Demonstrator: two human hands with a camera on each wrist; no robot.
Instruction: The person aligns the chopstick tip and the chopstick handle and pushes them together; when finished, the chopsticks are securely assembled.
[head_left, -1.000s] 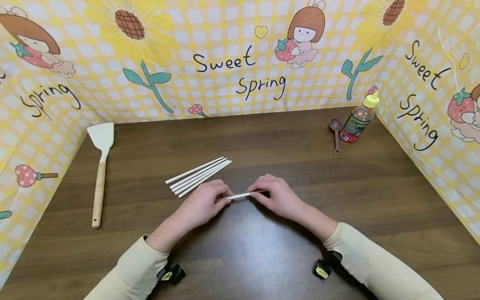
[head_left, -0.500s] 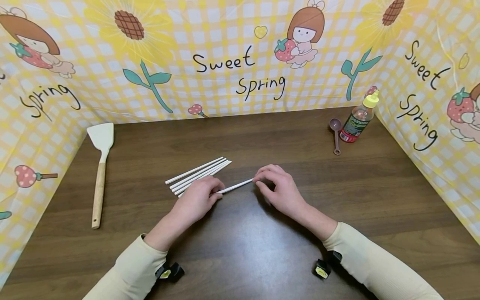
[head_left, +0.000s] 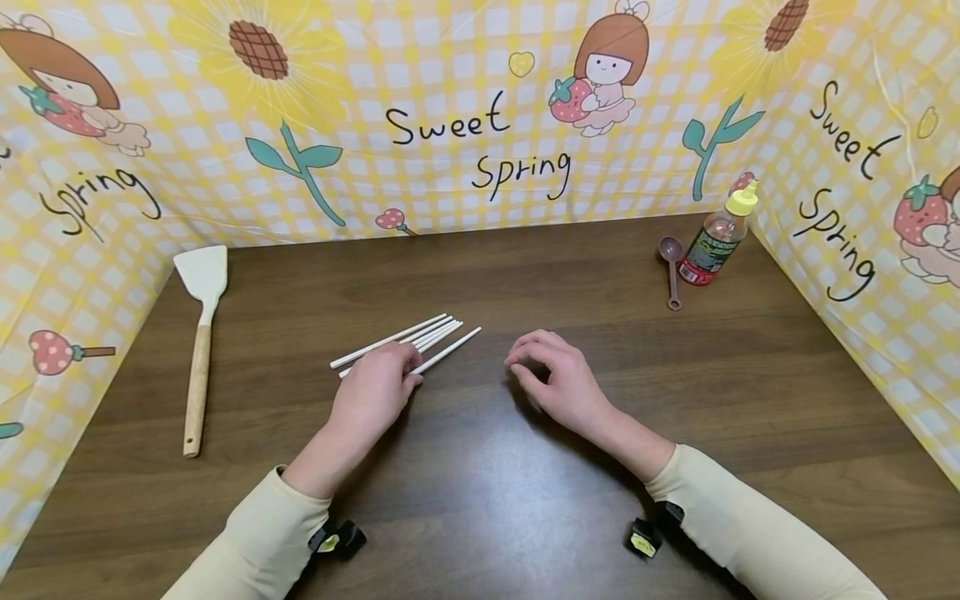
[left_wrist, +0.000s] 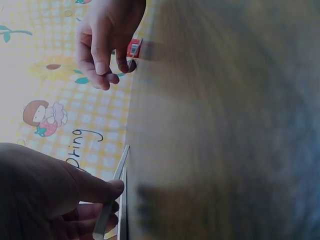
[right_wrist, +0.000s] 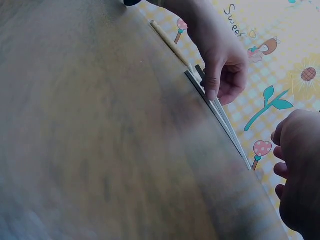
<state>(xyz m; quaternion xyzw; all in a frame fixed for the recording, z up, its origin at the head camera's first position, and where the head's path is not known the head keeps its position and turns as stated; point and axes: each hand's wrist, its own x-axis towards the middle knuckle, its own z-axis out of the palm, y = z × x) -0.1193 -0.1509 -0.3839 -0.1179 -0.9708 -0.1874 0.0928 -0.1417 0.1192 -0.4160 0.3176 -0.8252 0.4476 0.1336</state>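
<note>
My left hand (head_left: pixel 375 387) pinches a white chopstick (head_left: pixel 452 347) between thumb and fingers; its thin end points to the back right in the head view. In the left wrist view this chopstick (left_wrist: pixel 120 162) passes under the thumb tip. Several other white chopsticks (head_left: pixel 386 338) lie side by side on the table, partly hidden by the left hand and close beside the held one. My right hand (head_left: pixel 558 375) stays a short way to the right, fingers loosely curled and holding nothing. In the right wrist view, that hand (right_wrist: pixel 302 170) is apart from the chopsticks.
A white spatula (head_left: pixel 201 333) with a wooden handle lies on the left of the brown table (head_left: pixel 480 267). At the back right, a brown measuring spoon (head_left: pixel 672 271) lies beside a yellow-capped sauce bottle (head_left: pixel 716 242). A printed yellow checked cloth (head_left: pixel 450 67) stands around the table.
Both hands held the chopstick earlier. The right hand has let go after moving slightly right and back; the left hand has carried the chopstick leftward, close beside the others.
</note>
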